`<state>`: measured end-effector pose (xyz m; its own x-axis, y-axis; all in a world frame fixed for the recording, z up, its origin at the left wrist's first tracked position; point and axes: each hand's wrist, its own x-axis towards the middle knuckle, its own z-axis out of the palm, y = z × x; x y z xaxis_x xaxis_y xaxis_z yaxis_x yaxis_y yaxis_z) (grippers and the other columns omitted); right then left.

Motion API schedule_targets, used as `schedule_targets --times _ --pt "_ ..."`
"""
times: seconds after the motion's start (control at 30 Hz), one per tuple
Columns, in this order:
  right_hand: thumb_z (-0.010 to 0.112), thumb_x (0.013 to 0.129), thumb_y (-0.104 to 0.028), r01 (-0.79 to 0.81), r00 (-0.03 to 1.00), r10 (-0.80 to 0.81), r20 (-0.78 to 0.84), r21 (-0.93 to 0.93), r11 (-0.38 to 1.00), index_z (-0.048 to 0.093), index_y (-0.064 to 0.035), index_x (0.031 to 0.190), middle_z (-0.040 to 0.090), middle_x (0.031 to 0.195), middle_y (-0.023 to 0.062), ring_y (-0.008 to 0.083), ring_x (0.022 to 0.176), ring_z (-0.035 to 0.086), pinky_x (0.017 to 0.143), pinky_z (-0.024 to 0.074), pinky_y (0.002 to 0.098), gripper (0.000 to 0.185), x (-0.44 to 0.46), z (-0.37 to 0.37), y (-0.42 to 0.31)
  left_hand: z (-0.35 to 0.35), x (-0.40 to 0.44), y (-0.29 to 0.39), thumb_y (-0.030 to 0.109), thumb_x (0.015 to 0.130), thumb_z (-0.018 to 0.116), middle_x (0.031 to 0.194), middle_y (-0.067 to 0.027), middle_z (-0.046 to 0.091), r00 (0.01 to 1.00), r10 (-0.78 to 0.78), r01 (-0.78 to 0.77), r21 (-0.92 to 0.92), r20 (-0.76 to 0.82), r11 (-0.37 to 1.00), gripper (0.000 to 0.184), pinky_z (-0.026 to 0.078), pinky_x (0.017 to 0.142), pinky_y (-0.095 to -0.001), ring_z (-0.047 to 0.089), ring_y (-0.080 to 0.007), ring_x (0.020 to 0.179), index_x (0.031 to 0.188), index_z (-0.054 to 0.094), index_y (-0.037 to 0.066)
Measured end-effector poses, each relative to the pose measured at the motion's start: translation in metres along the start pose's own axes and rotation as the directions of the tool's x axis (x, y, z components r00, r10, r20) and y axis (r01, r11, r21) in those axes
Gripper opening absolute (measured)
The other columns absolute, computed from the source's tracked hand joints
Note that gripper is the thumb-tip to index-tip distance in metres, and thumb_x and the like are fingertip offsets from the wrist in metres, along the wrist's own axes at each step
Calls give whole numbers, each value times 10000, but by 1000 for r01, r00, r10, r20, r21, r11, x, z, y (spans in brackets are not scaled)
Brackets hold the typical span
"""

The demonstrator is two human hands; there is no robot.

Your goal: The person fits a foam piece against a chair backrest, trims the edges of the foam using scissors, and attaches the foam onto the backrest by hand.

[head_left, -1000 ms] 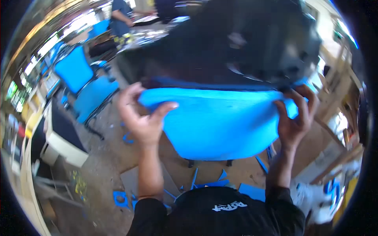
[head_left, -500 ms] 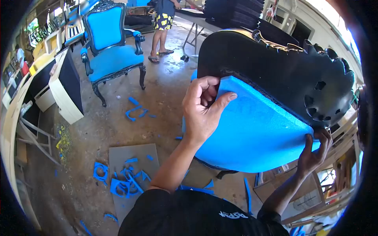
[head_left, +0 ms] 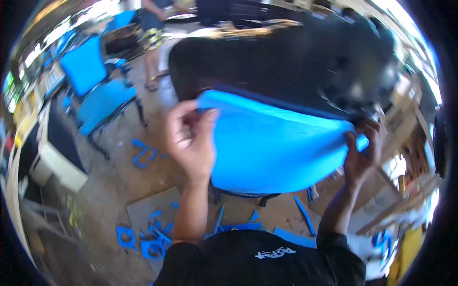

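A thick bright-blue foam pad (head_left: 281,148) lies across the seat area of a glossy black chair (head_left: 257,66), its straight rear edge beside the chair's back. My left hand (head_left: 193,143) pinches the pad's rear left corner between thumb and fingers; motion blurs the fingertips. At the rear right corner, my right hand (head_left: 363,155) is closed on the foam, thumb on top, and the pad dips slightly there. The seat beneath is mostly hidden by the pad.
A blue-upholstered armchair (head_left: 105,102) stands at the left, near a person's legs (head_left: 151,69). Blue foam offcuts (head_left: 155,238) lie on a cardboard sheet (head_left: 140,209) and the floor. Wooden frames (head_left: 410,157) are at the right; a pale cabinet (head_left: 62,157) is at far left.
My view has turned to the right, so the armchair sits further left. Both hands keep hold of the pad's rear corners, and the left thumb now lies nearer the corner edge.
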<state>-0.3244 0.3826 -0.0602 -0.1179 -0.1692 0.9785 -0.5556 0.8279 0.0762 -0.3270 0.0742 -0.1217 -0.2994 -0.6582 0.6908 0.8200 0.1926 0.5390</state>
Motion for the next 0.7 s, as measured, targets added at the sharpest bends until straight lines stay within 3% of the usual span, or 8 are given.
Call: schedule_targets --times 0.07,0.13,0.17,0.23,0.27,0.33,0.53,0.7 --pt "819 631 -62 -56 998 56 -8 18 998 615 -60 846 642 915 90 298 942 597 1047 372 497 296 0 0 -1 8 -5 -1 -20 846 741 980 -36 577 994 104 -101 64 -46 993 243 466 674 -225 535 -80 801 1051 616 22" --pt "829 636 -78 14 1000 -15 -18 -32 999 625 -78 849 640 909 80 283 931 597 1052 357 518 295 3 -4 2 20 -9 3 -68 865 683 1070 -77 570 914 402 -372 280 -54 885 187 495 700 -239 571 -138 861 1024 629 13" --pt "831 645 -91 14 1000 -15 -26 -30 999 631 -88 856 641 916 74 274 928 598 1056 350 524 291 3 -7 2 27 -17 6 -68 865 683 1070 -77 570 918 395 -379 235 -23 895 187 495 700 -239 571 -138 861 1024 629 13" --pt "833 653 -105 -3 999 2 -37 -15 1000 636 -98 863 642 923 68 265 925 598 1059 343 530 288 -1 -7 5 33 -30 10 10 912 654 1125 -96 561 712 676 -667 480 188 569 101 495 766 -298 559 -222 988 986 662 77" --pt "833 659 -114 6 999 -6 -39 -9 1000 642 -103 871 642 928 64 263 928 597 1063 337 527 285 -3 -7 6 40 -35 13 10 912 654 1125 -96 561 709 675 -674 473 202 567 101 495 766 -298 559 -222 988 986 662 77" --pt "833 665 -123 6 999 -5 -35 12 1000 648 -109 878 642 933 61 260 932 597 1066 332 525 283 -4 -6 8 59 -47 22 138 950 634 1145 -89 571 525 734 -840 403 431 364 53 463 865 -384 496 -278 1084 954 684 154" --pt "850 659 -153 43 997 -42 -71 20 999 656 -78 885 638 895 66 279 913 602 1058 351 543 308 -2 -7 11 83 -47 36 373 919 693 1095 -9 599 465 749 -878 358 472 319 165 401 876 -367 463 -246 1082 969 673 217" --pt "881 652 -356 -42 989 35 -141 -44 998 669 -83 1052 577 1168 149 329 1118 546 1098 296 539 528 -23 -8 27 96 -44 44 463 872 722 1021 -11 591 403 712 -906 359 575 223 324 399 841 -363 480 -231 997 1034 687 185"
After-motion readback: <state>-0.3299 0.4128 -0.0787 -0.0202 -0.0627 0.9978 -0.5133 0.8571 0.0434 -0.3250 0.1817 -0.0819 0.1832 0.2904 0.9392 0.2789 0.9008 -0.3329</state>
